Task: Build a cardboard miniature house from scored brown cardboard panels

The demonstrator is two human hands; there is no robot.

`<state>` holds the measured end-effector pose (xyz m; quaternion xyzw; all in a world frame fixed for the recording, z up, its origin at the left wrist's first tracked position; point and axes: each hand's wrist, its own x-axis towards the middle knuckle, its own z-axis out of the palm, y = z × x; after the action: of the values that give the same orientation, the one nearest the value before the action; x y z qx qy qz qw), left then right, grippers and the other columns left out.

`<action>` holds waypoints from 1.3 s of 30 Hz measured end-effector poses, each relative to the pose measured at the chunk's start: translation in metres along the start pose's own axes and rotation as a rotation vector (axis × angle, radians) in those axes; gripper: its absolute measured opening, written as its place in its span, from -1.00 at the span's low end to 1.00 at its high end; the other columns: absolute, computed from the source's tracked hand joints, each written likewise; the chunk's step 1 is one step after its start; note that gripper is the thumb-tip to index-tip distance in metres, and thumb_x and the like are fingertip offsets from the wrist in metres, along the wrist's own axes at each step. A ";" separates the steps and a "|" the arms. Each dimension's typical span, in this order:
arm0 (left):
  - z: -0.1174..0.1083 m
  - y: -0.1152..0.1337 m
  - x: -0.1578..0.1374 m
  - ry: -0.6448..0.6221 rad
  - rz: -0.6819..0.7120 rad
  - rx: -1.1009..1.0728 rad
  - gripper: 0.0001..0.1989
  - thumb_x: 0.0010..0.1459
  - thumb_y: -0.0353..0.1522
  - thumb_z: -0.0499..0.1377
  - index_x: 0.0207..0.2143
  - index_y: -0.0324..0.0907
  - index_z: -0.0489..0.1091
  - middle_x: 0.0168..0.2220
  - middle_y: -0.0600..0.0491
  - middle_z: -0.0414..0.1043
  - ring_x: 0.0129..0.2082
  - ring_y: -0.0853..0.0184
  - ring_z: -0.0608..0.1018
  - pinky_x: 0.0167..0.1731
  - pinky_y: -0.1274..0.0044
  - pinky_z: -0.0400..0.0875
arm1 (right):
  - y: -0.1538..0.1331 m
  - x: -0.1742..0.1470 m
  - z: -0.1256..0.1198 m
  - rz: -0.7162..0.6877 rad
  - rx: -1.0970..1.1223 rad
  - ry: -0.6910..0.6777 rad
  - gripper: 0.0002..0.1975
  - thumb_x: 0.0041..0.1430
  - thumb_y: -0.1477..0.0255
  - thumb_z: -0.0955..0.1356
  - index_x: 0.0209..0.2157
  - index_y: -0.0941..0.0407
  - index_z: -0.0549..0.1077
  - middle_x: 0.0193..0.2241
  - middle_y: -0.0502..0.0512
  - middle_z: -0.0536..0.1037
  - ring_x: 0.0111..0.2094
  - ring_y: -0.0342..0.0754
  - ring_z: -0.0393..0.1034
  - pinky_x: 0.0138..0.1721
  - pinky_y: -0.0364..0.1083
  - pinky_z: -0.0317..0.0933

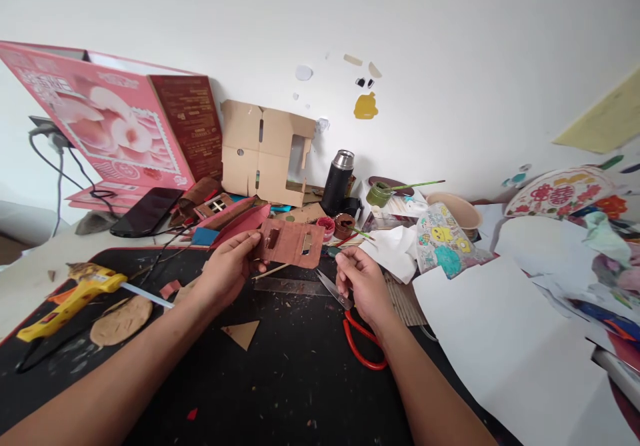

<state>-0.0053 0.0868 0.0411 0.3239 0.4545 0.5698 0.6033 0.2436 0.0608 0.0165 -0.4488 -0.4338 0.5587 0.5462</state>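
Note:
Pinched at its left end by my left hand is a flat piece of brown-painted cardboard with two cut-out openings, each with a flap or strip in it. It is held up over the black desk mat. To the right of the cardboard, my right hand is closed, thumb against curled fingers; whatever is between them, if anything, is hidden. Red-handled scissors lie on the mat under and beside that hand, blades pointing up-left. A clear ruler lies below the cardboard, and a cardboard triangle nearer me.
A yellow glue gun lies at left near a phone. Behind stand a pink box, a cut cardboard panel, a black flask and open paint jars. White paper covers the right side.

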 end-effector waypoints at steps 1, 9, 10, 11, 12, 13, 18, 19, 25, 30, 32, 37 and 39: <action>0.000 0.000 0.000 0.004 0.000 0.000 -0.70 -0.06 -0.28 0.47 -0.39 -0.22 0.46 -0.50 0.13 0.41 -0.57 0.41 0.44 -0.62 0.60 0.38 | 0.000 0.000 0.000 0.005 0.001 -0.006 -0.55 0.08 0.05 0.57 -0.31 0.06 0.39 -0.64 -0.23 0.33 -0.72 -0.22 0.21 -0.71 -0.23 0.04; 0.002 -0.001 -0.001 0.007 0.012 0.012 -0.65 -0.15 -0.24 0.51 -0.42 -0.22 0.46 -0.50 0.14 0.40 -0.58 0.44 0.42 -0.65 0.62 0.37 | 0.000 -0.006 0.005 0.053 -0.026 -0.112 -0.57 0.22 0.01 0.48 -0.31 0.05 0.36 -0.71 -0.27 0.22 -0.74 -0.21 0.17 -0.70 -0.23 0.00; 0.002 -0.001 -0.001 0.006 0.014 0.017 -0.64 -0.16 -0.24 0.51 -0.42 -0.22 0.46 -0.51 0.15 0.39 -0.58 0.44 0.42 -0.65 0.62 0.37 | 0.000 -0.007 0.006 0.051 -0.027 -0.125 -0.57 0.24 0.00 0.47 -0.32 0.05 0.35 -0.72 -0.27 0.20 -0.75 -0.22 0.16 -0.69 -0.22 0.00; 0.001 -0.001 -0.001 0.004 0.017 0.024 -0.64 -0.16 -0.23 0.51 -0.42 -0.21 0.46 -0.51 0.15 0.38 -0.58 0.43 0.42 -0.64 0.62 0.38 | -0.001 -0.008 0.006 0.048 -0.027 -0.137 -0.56 0.26 -0.01 0.46 -0.32 0.05 0.34 -0.72 -0.28 0.20 -0.75 -0.22 0.15 -0.68 -0.22 0.00; 0.001 -0.002 -0.001 0.000 0.020 0.032 -0.63 -0.16 -0.22 0.51 -0.42 -0.21 0.46 -0.51 0.15 0.38 -0.57 0.43 0.42 -0.64 0.62 0.38 | -0.001 -0.009 0.007 0.045 -0.024 -0.146 -0.56 0.28 -0.01 0.45 -0.32 0.05 0.34 -0.72 -0.28 0.19 -0.75 -0.23 0.14 -0.67 -0.22 -0.01; 0.001 -0.002 -0.001 -0.005 0.023 0.041 -0.63 -0.15 -0.21 0.51 -0.42 -0.21 0.46 -0.51 0.14 0.38 -0.56 0.43 0.42 -0.64 0.62 0.39 | -0.002 -0.009 0.008 0.043 -0.020 -0.152 -0.56 0.29 -0.01 0.44 -0.33 0.05 0.33 -0.72 -0.28 0.18 -0.75 -0.23 0.12 -0.67 -0.22 -0.02; -0.002 -0.006 0.001 -0.033 0.041 0.113 -0.60 -0.14 -0.15 0.51 -0.39 -0.21 0.50 -0.45 0.09 0.46 -0.53 0.39 0.44 -0.63 0.60 0.42 | -0.002 -0.010 0.007 0.046 0.023 -0.183 -0.57 0.31 0.01 0.44 -0.35 0.05 0.31 -0.72 -0.29 0.15 -0.77 -0.24 0.06 -0.67 -0.20 -0.08; -0.003 -0.007 0.002 -0.044 0.042 0.135 -0.59 -0.14 -0.13 0.51 -0.38 -0.21 0.51 -0.45 0.08 0.47 -0.53 0.37 0.46 -0.63 0.58 0.43 | -0.002 -0.011 0.007 0.048 0.033 -0.191 -0.57 0.32 0.01 0.44 -0.35 0.04 0.30 -0.72 -0.29 0.15 -0.77 -0.25 0.05 -0.67 -0.20 -0.08; -0.015 -0.019 0.011 -0.100 0.067 0.572 -0.53 0.10 -0.02 0.33 -0.10 -0.18 0.57 -0.24 0.01 0.63 -0.57 0.31 0.56 -0.57 0.47 0.51 | -0.004 -0.011 0.007 0.035 0.092 -0.215 -0.53 0.31 0.01 0.45 -0.40 0.06 0.30 -0.73 -0.28 0.13 -0.77 -0.27 0.01 -0.68 -0.21 -0.12; -0.022 -0.025 0.012 -0.121 0.262 1.003 -0.47 0.33 -0.05 0.11 0.15 -0.18 0.53 0.01 -0.10 0.67 -0.19 0.09 0.70 -0.13 0.31 0.61 | -0.004 -0.011 0.007 0.024 0.156 -0.206 -0.49 0.34 -0.03 0.42 -0.44 0.08 0.32 -0.76 -0.26 0.12 -0.78 -0.28 -0.01 -0.69 -0.22 -0.13; -0.021 -0.023 0.010 -0.127 0.423 1.093 -0.51 0.36 -0.07 0.08 0.12 -0.16 0.55 0.06 -0.11 0.64 0.02 0.05 0.65 0.08 0.29 0.52 | -0.003 -0.011 0.007 0.034 0.176 -0.190 -0.50 0.32 -0.01 0.45 -0.44 0.09 0.35 -0.76 -0.26 0.13 -0.78 -0.28 0.01 -0.69 -0.22 -0.12; -0.013 -0.007 -0.005 -0.026 0.729 1.165 -0.59 0.41 -0.08 0.10 0.09 -0.13 0.51 0.04 -0.11 0.56 0.12 0.05 0.56 0.16 0.28 0.43 | -0.004 -0.013 0.009 0.083 0.193 -0.238 -0.52 0.34 -0.02 0.43 -0.37 0.14 0.52 -0.73 -0.17 0.30 -0.77 -0.25 0.13 -0.71 -0.22 -0.02; -0.008 -0.001 -0.016 -0.081 0.748 1.106 -0.62 0.43 -0.08 0.09 0.02 -0.13 0.52 -0.02 -0.09 0.58 0.05 0.09 0.58 0.08 0.33 0.47 | -0.004 -0.016 0.011 0.096 0.185 -0.283 -0.50 0.35 -0.04 0.41 -0.30 0.16 0.57 -0.69 -0.13 0.38 -0.75 -0.23 0.19 -0.72 -0.21 0.01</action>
<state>-0.0115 0.0697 0.0395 0.7425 0.5136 0.4110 0.1266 0.2342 0.0452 0.0236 -0.3337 -0.4312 0.6791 0.4915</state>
